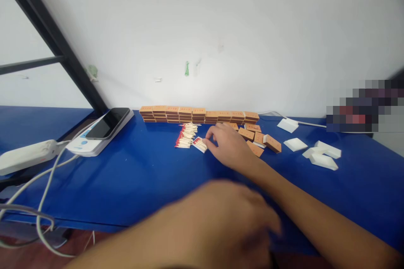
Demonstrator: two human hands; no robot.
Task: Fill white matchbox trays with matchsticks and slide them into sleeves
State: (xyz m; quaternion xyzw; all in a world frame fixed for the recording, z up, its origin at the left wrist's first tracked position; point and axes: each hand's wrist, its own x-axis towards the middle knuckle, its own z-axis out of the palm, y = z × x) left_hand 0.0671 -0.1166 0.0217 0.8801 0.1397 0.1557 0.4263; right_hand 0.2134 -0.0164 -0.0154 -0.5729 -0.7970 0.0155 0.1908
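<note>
My right hand (227, 145) reaches across the blue table, its thumb and forefinger bent at the right edge of a small white matchbox tray (199, 144) with matches in it. Just left of the tray lies a pile of loose red-tipped matches (187, 135). Blurred by motion, my left hand (233, 214) is low in the foreground, apart from the matches, and its fingers cannot be made out clearly. To the right of my right hand, several loose orange matchboxes (246, 134) lie about, some partly hidden behind it.
Stacked matchboxes (172, 114) form a long row along the wall. Empty white trays (323, 160) lie on the right. At left are a phone (109, 123) on a white device (91, 146), a white power strip (28, 156) and loose cables (52, 176).
</note>
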